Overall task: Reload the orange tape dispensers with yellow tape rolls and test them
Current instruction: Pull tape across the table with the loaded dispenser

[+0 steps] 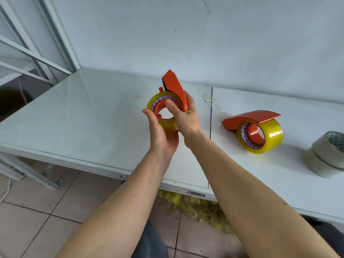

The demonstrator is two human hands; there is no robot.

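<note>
I hold an orange tape dispenser (pixel 174 84) above the white table, its blade end pointing up. A yellow tape roll (pixel 158 98) sits on its orange hub. My left hand (pixel 161 131) cups the roll from below. My right hand (pixel 186 116) grips the dispenser's curved back, its thumb pressed into the hub opening. A second orange dispenser (pixel 251 118) with a yellow roll (pixel 271 136) on it lies on the table to the right, untouched.
Two stacked pale tape rolls (pixel 323 157) stand at the right edge. A strip of clear tape (pixel 214 103) lies on the white table (pixel 83 112) by its seam. Yellow tape scraps (pixel 195 205) litter the floor under the table. A metal frame (pixel 37 53) stands at the left.
</note>
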